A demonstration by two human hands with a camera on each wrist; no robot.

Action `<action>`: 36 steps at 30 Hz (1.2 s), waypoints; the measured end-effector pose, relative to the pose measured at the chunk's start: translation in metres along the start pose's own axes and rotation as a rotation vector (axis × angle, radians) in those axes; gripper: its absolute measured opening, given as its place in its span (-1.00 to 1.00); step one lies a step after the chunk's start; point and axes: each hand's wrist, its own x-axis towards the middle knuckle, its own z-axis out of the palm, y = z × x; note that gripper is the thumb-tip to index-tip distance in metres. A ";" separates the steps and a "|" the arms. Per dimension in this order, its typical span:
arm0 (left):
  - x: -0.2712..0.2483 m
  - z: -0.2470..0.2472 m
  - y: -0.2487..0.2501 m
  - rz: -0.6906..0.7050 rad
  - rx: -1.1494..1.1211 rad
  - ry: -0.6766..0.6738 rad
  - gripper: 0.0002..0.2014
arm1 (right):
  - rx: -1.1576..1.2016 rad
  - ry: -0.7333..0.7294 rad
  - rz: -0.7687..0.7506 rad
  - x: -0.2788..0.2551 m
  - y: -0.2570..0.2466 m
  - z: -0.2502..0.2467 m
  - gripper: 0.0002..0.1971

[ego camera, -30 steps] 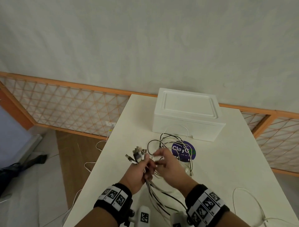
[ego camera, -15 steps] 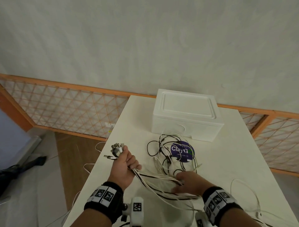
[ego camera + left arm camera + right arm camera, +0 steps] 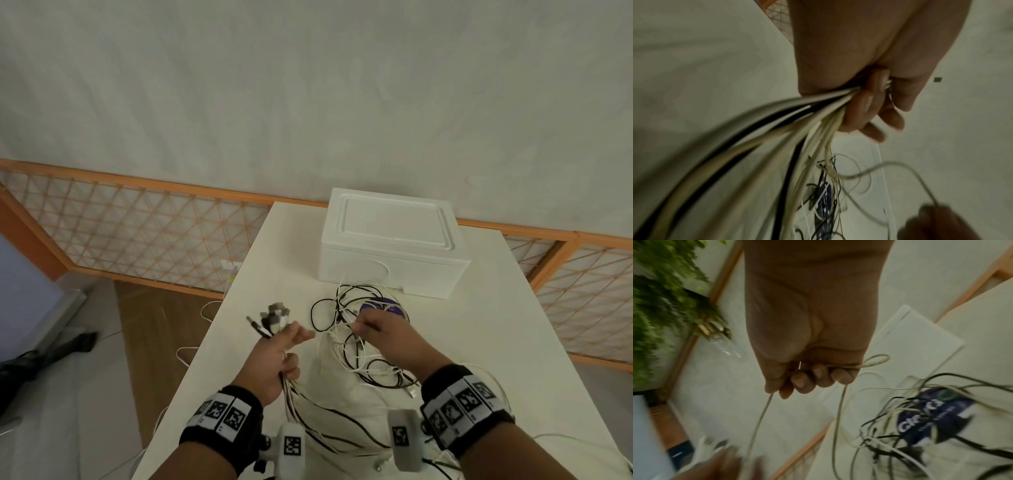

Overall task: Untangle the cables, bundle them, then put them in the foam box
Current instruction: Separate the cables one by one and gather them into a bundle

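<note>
Clenched in our left hand point(image 3: 274, 356) is a bunch of white and black cables point(image 3: 801, 123), their plug ends point(image 3: 272, 317) sticking up above the fist while the rest trails down toward us across the table point(image 3: 479, 325). Our right hand point(image 3: 387, 337) has its fingers point(image 3: 818, 378) curled round a single thin white cable point(image 3: 838, 410) (it loops out past the little finger in the right wrist view), lifted over the loose tangle point(image 3: 359, 329) that lies on the table between the hands and the box. That tangle of black and white wires partly covers a round dark blue sticker point(image 3: 383, 305). Farther back on the table sits the white foam box point(image 3: 390, 246), lid on, with one thin white loop touching its front wall. Beyond the table edge we see an orange lattice fence point(image 3: 137, 236) and a pale wall point(image 3: 308, 85).
</note>
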 end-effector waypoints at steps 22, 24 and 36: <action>-0.010 -0.029 -0.001 -0.053 -0.166 0.031 -0.53 | 0.204 0.374 0.308 -0.025 -0.003 -0.026 -0.74; -0.017 -0.022 -0.003 -0.070 -0.100 -0.076 -0.50 | 0.368 0.295 0.267 -0.027 -0.023 -0.016 -0.77; -0.030 0.010 0.009 -0.031 -0.017 -0.476 -0.68 | 0.176 -0.081 -0.136 -0.026 -0.058 0.027 -0.52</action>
